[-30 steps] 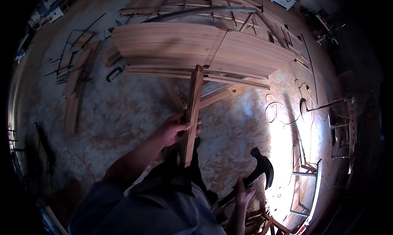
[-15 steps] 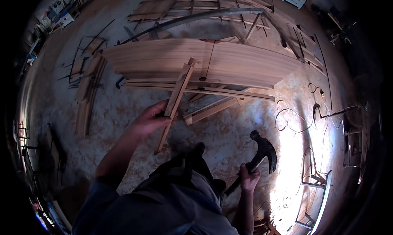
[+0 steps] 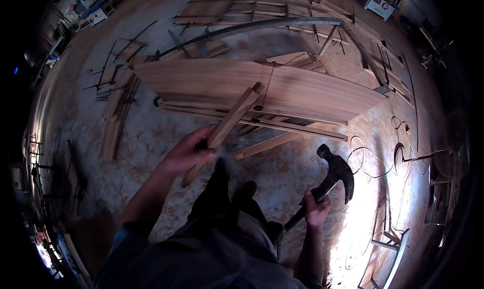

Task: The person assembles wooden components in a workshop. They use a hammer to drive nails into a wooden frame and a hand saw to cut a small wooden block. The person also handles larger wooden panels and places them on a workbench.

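My left hand (image 3: 194, 147) is closed round a narrow wooden rail (image 3: 236, 112), held at a slant with its tenon-like end pointing up and away to the right. The rail's far part overlaps a wide wooden panel (image 3: 201, 77) in the view. On the right, my right hand (image 3: 316, 208) grips a claw hammer (image 3: 337, 175) by its dark handle. The hammer's head is up, its claw curving to the right, apart from the rail. Some fingers of my left hand are hidden behind the wood.
Loose battens (image 3: 302, 129) lie below the panel's near edge. A metal frame bar (image 3: 262, 23) arches behind it. At left are stacked boards (image 3: 118, 120). A coiled cable (image 3: 370, 160) lies on the floor at right, by a metal-legged stand (image 3: 398, 259). Machines (image 3: 379, 6) stand far off.
The rail has turned, now showing a broader face and leaning further right. The hammer has moved slightly right. My view has shifted, and one leg has come forward.
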`<state>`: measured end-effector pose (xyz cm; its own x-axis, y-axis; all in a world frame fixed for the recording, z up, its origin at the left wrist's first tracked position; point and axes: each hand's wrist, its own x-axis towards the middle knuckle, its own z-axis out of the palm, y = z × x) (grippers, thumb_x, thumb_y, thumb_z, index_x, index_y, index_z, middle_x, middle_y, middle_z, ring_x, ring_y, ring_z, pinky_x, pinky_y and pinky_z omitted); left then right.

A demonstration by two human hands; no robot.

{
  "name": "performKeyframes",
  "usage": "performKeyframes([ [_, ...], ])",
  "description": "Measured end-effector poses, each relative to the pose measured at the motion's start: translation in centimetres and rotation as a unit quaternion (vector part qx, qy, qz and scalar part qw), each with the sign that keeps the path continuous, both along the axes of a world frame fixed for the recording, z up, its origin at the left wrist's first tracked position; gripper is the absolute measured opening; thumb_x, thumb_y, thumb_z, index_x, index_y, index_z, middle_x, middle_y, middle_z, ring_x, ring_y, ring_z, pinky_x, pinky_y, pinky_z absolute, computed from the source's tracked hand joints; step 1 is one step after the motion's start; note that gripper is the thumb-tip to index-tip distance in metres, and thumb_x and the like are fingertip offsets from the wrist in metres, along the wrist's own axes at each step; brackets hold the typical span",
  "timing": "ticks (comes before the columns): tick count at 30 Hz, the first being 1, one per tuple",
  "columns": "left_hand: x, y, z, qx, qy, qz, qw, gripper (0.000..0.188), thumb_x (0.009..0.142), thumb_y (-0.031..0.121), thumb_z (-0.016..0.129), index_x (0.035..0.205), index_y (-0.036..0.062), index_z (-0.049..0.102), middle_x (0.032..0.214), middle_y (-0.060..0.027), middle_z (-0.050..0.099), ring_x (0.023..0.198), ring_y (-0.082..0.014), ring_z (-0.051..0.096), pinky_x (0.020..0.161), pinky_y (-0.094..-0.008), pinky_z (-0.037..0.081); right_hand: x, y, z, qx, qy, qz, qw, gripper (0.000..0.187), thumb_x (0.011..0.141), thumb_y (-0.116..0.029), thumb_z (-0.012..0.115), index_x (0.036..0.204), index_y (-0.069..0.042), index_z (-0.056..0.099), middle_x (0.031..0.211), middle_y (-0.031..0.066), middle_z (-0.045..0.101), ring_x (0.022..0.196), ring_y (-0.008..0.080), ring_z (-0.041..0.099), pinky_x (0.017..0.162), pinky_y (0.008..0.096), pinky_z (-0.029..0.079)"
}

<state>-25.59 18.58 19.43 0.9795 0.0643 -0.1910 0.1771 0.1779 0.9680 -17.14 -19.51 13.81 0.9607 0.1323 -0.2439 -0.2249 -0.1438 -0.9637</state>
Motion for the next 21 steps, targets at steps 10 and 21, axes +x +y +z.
performKeyframes([
  [10,4.8,2.0,1.6,-0.427,-0.052,-0.016,0.903,0.049,0.095,0.037,0.052,0.129,0.0029,0.046,0.105,-0.0183,0.059,0.086,-0.0225,0.059,0.067,-0.0318,0.048,7.1,4.7,7.6,-0.023,-0.104,-0.052,0.993,0.014,0.085,-0.014,0.064,0.082,-0.002,0.059,0.063,0.0052,0.059,0.057,0.0124,0.054,0.056,0.0264,0.041],
  [21,9.3,6.0,3.3,-0.326,-0.117,0.005,0.938,0.052,0.092,0.029,0.057,0.132,-0.0018,0.043,0.103,-0.0150,0.060,0.083,-0.0209,0.063,0.066,-0.0327,0.052,13.7,13.0,15.9,0.102,-0.133,0.009,0.986,0.013,0.088,-0.010,0.063,0.095,-0.001,0.057,0.064,0.0073,0.056,0.052,0.0136,0.054,0.048,0.0259,0.046],
])
